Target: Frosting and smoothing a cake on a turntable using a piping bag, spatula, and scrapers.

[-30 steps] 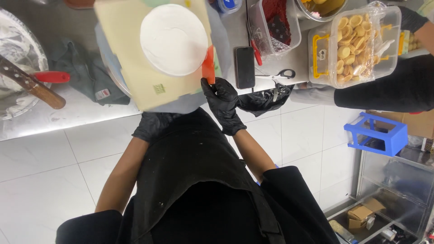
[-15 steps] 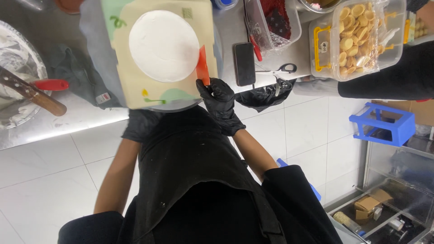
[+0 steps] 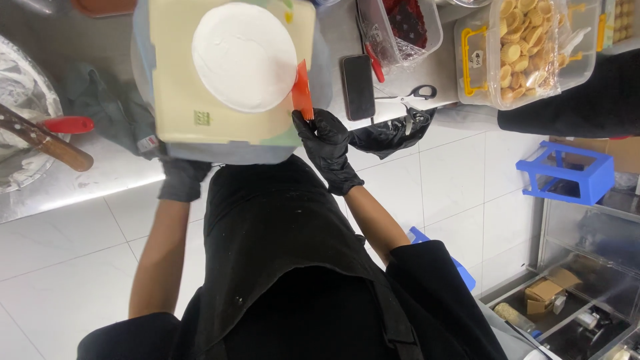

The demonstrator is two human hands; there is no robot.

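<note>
A round white-frosted cake (image 3: pixel 243 55) sits on a pale yellow square board (image 3: pixel 180 113) at the edge of the steel counter. My right hand (image 3: pixel 328 143), in a black glove, is shut on an orange scraper (image 3: pixel 303 93) whose blade touches the cake's right side. My left hand (image 3: pixel 181 179), also black-gloved, reaches under the board's near edge; its fingers are hidden beneath it.
A black phone (image 3: pixel 358 87), scissors (image 3: pixel 410 97) and a crumpled black glove (image 3: pixel 390 133) lie right of the board. Clear tubs hold tart shells (image 3: pixel 517 47) and dark red fruit (image 3: pixel 407 23). A wooden-handled knife (image 3: pixel 47 140) and red-handled tool (image 3: pixel 67 125) lie left. A blue stool (image 3: pixel 567 175) stands on the floor.
The view has shifted, so the board and cake sit further right and lower in view. My right hand still presses the scraper against the cake's side; my left stays under the board.
</note>
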